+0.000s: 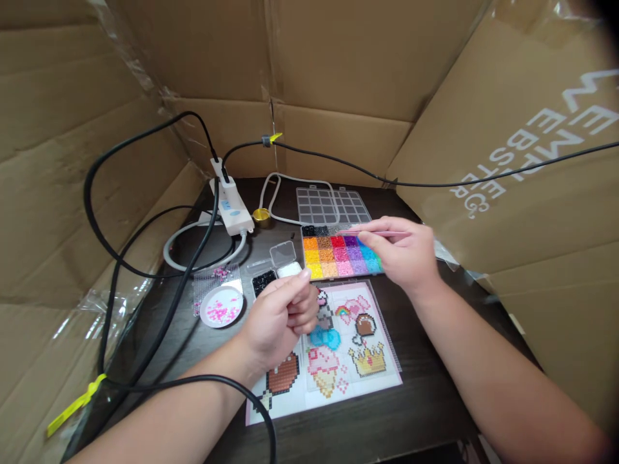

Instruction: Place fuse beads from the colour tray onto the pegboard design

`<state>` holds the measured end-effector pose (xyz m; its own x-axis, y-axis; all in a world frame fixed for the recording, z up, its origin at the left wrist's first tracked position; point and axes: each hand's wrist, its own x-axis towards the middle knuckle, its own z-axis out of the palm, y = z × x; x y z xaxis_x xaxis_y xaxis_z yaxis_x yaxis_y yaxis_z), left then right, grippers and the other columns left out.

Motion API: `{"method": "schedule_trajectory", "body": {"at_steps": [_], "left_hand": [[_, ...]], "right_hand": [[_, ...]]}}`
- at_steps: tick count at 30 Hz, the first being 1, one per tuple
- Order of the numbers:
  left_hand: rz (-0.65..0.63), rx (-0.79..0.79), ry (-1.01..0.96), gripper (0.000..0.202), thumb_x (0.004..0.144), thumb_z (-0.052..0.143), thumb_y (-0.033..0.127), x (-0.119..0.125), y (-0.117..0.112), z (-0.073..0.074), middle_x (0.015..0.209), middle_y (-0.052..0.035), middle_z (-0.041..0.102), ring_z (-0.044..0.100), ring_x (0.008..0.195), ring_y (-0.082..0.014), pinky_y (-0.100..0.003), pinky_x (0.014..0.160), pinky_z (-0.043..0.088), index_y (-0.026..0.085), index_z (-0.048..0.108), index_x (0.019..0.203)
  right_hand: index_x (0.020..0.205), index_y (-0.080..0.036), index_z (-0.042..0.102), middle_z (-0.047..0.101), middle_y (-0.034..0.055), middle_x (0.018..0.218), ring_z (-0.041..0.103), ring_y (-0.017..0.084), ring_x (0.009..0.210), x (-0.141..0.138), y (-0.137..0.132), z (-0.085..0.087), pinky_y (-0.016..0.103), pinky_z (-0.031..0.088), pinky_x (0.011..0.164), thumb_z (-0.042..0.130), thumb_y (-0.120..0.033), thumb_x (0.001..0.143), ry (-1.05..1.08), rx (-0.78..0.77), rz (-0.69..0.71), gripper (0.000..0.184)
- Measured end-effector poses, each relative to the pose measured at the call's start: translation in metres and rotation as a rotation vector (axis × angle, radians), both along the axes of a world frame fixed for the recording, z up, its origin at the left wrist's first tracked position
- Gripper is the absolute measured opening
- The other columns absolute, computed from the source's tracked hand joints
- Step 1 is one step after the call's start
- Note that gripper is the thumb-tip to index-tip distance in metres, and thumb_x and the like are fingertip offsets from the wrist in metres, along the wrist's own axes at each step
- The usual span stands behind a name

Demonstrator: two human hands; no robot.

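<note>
My right hand [403, 251] grips pink tweezers [349, 232], which point left over the back rows of a bead box [342, 277]. Small beads fill its compartments, sorted by colour: black, grey, orange, brown, red, purple, yellow, pink and blue among them. Loosely fisted, my left hand [285, 316] hovers above the left side of a pattern sheet [387, 380], thumb against the curled fingers. Whatever may be inside that fist is hidden. Pixel pictures of a crown [368, 361], an ice cream cone [324, 370] and other motifs cover the sheet.
Left of my left hand are a white dish [207, 317] of pink beads and small containers of black beads [264, 281] and white beads [289, 269]. A power strip [232, 206] stands behind. Black cables [181, 290] loop across the left; cardboard walls [338, 77] surround the table.
</note>
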<state>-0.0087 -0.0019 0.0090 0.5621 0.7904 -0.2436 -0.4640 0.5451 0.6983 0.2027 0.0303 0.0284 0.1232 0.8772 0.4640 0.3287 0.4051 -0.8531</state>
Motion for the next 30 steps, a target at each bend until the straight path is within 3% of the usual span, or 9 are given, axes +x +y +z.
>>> {"method": "schedule_trajectory", "body": {"at_steps": [4, 7, 11, 16, 20, 30], "left_hand": [[-0.015, 0.026, 0.008, 0.049, 0.09, 0.058, 0.037, 0.0, 0.001, -0.002, 0.052, 0.007, 0.02, 0.017, 0.044, -0.0064, -0.023, 0.043, 0.015, 0.019, 0.03, 0.055], [-0.018, 0.03, 0.01, 0.049, 0.089, 0.06, 0.038, 0.001, 0.001, -0.002, 0.052, 0.0067, 0.02, 0.017, 0.044, -0.0066, -0.024, 0.044, 0.015, 0.019, 0.03, 0.055], [-0.031, 0.024, 0.021, 0.048, 0.089, 0.06, 0.037, 0.003, 0.0, -0.001, 0.052, 0.0061, 0.021, 0.019, 0.044, -0.007, -0.024, 0.043, 0.017, 0.019, 0.032, 0.055], [-0.029, 0.017, 0.034, 0.049, 0.089, 0.059, 0.037, 0.003, 0.001, 0.001, 0.052, 0.006, 0.019, 0.019, 0.044, -0.0068, -0.023, 0.043, 0.019, 0.019, 0.029, 0.055], [-0.024, 0.017, 0.047, 0.05, 0.09, 0.058, 0.037, 0.002, 0.002, 0.002, 0.053, 0.0061, 0.018, 0.018, 0.045, -0.0069, -0.023, 0.043, 0.018, 0.019, 0.028, 0.055], [-0.024, -0.002, 0.04, 0.049, 0.087, 0.062, 0.037, 0.003, 0.002, 0.001, 0.053, 0.0064, 0.02, 0.019, 0.045, -0.0065, -0.022, 0.043, 0.019, 0.019, 0.029, 0.055]], "right_hand": [[0.085, -0.026, 0.08, 0.079, 0.0027, 0.084, 0.069, 0.017, 0.072, 0.029, -0.039, 0.008, 0.034, 0.056, 0.067, 0.075, -0.016, 0.081, 0.023, 0.065, 0.097, 0.012], [0.086, -0.028, 0.079, 0.079, 0.003, 0.086, 0.068, 0.019, 0.074, 0.053, -0.069, -0.008, 0.036, 0.055, 0.068, 0.074, -0.013, 0.082, 0.043, -0.032, 0.234, 0.017], [0.089, -0.029, 0.079, 0.08, 0.0037, 0.088, 0.066, 0.018, 0.073, 0.073, -0.095, -0.036, 0.035, 0.053, 0.066, 0.073, -0.014, 0.083, 0.017, -0.146, 0.255, 0.017], [0.087, -0.026, 0.079, 0.08, 0.0059, 0.087, 0.067, 0.018, 0.073, 0.073, -0.099, -0.051, 0.035, 0.053, 0.068, 0.074, -0.018, 0.084, -0.006, -0.244, 0.26, 0.01], [0.081, -0.022, 0.078, 0.079, 0.0077, 0.085, 0.069, 0.019, 0.074, 0.072, -0.096, -0.053, 0.036, 0.055, 0.069, 0.075, -0.021, 0.082, -0.031, -0.323, 0.28, 0.004], [0.082, -0.023, 0.076, 0.08, 0.0072, 0.086, 0.07, 0.019, 0.074, 0.074, -0.096, -0.056, 0.036, 0.056, 0.069, 0.075, -0.021, 0.082, -0.017, -0.331, 0.304, 0.002]]}}
